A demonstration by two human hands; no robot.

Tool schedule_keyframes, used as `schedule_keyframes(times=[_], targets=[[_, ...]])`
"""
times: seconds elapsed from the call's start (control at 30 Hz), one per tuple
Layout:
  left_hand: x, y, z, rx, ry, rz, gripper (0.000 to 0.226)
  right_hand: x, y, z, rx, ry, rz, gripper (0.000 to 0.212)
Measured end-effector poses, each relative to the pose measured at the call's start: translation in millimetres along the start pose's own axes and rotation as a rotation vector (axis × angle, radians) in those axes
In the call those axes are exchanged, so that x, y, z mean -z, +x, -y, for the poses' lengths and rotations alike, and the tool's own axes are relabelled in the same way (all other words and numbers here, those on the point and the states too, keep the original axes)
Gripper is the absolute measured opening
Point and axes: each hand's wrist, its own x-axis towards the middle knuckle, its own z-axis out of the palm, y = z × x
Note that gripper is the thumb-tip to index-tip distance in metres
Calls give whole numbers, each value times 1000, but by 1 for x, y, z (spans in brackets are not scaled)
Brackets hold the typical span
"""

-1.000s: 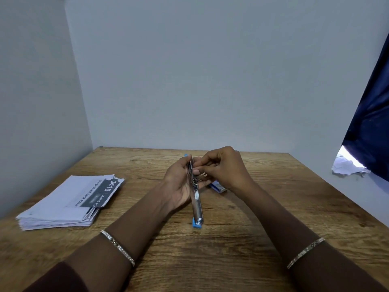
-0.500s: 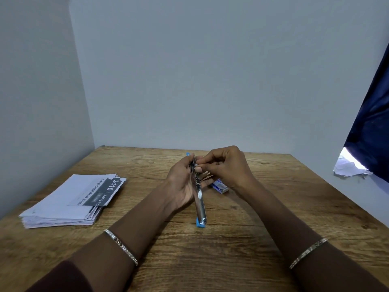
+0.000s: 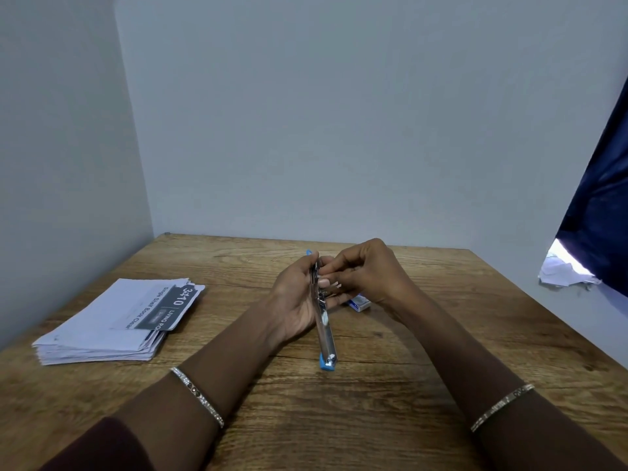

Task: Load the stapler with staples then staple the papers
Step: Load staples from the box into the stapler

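A long silver stapler (image 3: 325, 338) with blue ends is opened out flat and stands on its near end on the wooden table (image 3: 373, 419). My left hand (image 3: 295, 300) grips its upper half from the left. My right hand (image 3: 367, 277) has its fingertips pinched at the stapler's metal channel; whether staples are between the fingers is hidden. A small blue-and-white staple box (image 3: 358, 303) lies on the table just behind my right wrist. The stack of white papers (image 3: 112, 328), topped by a sheet with a dark printed label, lies at the left.
Grey walls close the table on the left, back and right. A dark blue curtain (image 3: 605, 212) hangs at the right, with crumpled white paper (image 3: 564, 273) below it. Both wrists wear thin bracelets.
The hands and stapler stay in nearly the same place. My right fingers have shifted slightly along the stapler's channel.
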Motion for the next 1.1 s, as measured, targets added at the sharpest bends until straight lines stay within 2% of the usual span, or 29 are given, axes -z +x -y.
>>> schedule_keyframes(times=[0.3,0.57,0.67,0.77,0.93,1.1], targets=[[-1,1,-2,4,-23,-64,37,-1,0,2,-16,-45,32,15],[0,-1,0,67,22,37,43,1,-8,7,-170,229,55,9],[-2,-3,1,112,20,47,52,-1,-9,9,-231,284,6,12],[-4,-5,0,126,-1,40,51,-4,-8,11,-267,317,-68,16],[-5,-6,1,139,-55,87,51,-7,-8,11,-213,221,-190,16],[-4,-6,0,142,-111,99,50,-15,-10,13,-127,39,-219,8]])
